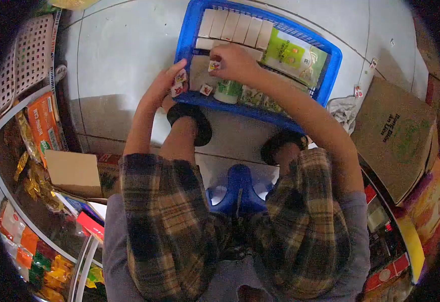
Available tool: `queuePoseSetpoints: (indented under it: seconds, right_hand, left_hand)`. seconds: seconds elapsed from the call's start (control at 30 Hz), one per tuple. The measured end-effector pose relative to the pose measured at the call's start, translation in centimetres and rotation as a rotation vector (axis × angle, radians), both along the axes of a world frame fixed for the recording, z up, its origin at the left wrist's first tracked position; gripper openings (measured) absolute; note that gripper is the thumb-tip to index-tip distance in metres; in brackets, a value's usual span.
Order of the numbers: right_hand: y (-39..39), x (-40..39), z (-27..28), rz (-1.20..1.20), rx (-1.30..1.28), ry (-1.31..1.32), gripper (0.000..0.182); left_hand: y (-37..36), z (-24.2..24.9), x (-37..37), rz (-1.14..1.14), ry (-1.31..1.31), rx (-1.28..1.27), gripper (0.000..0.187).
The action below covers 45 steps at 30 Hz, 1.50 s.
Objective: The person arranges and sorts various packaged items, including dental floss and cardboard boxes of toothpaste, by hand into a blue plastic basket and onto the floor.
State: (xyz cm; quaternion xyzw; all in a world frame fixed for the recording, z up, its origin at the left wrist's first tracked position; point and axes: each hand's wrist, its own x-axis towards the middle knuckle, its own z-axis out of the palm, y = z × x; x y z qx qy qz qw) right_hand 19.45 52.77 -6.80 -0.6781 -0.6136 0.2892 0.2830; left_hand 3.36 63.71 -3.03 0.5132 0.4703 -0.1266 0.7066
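Observation:
A blue plastic basket [182, 45] stands on the floor before me. At its left rim, my left hand [160, 86] is closed around two small white boxes with coloured print [180, 76]. My right hand [236, 61] reaches over the basket and pinches another small printed box [214, 66] between thumb and fingers. Below that hand, one more little printed box [206, 90] lies inside by the near wall, beside a green-and-white jar [228, 91]. Long white boxes [236, 27] line the far side. A green pack [293, 54] sits at the far right.
Shelves with orange packets [43, 123] and an open carton [73, 171] are to my left. A perforated white basket [31, 60] stands beyond them. On my right is a brown cardboard box [396, 136] with crumpled plastic [343, 111] beside it. A blue stool [237, 194] is under me.

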Motion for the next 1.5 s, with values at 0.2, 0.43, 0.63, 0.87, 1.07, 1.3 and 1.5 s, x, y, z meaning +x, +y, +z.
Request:
queuePoseSetpoints:
  seconds: [0.2, 0.43, 0.63, 0.87, 1.07, 1.3, 1.5]
  right_hand:
    - [-0.3, -1.6, -0.3, 0.073, -0.064, -0.303, 0.032]
    - [-0.4, -2.0, -0.9, 0.017, -0.183, -0.457, 0.031]
    - [0.4, -0.7, 0.1, -0.023, -0.337, -0.193, 0.018]
    - [-0.8, -1.1, -0.4, 0.017, -0.315, -0.291, 0.022]
    - [-0.8, -1.3, 0.5, 0.156, -0.385, -0.291, 0.027]
    - [-0.6, -0.4, 1.5, 0.153, -0.396, -0.176, 0.022]
    - [0.7, 0.3, 0.7, 0.102, 0.115, 0.492, 0.026]
  left_hand:
    - [-0.3, -0.2, -0.1, 0.014, -0.065, -0.052, 0.039]
    - [-1.4, -0.4, -0.2, -0.127, -0.135, 0.172, 0.037]
    - [-2.2, -1.2, 1.8, -1.003, 0.131, 0.749, 0.044]
    - [-2.3, -3.8, 2.5, -1.24, 0.135, 0.608, 0.044]
    - [-2.1, -3.8, 2.0, -1.107, 0.024, 0.589, 0.045]
    - [0.4, -1.7, 2.8, -1.034, 0.119, 0.465, 0.047]
    - [0.0, -1.0, 3.6, -0.404, -0.097, 0.221, 0.052]
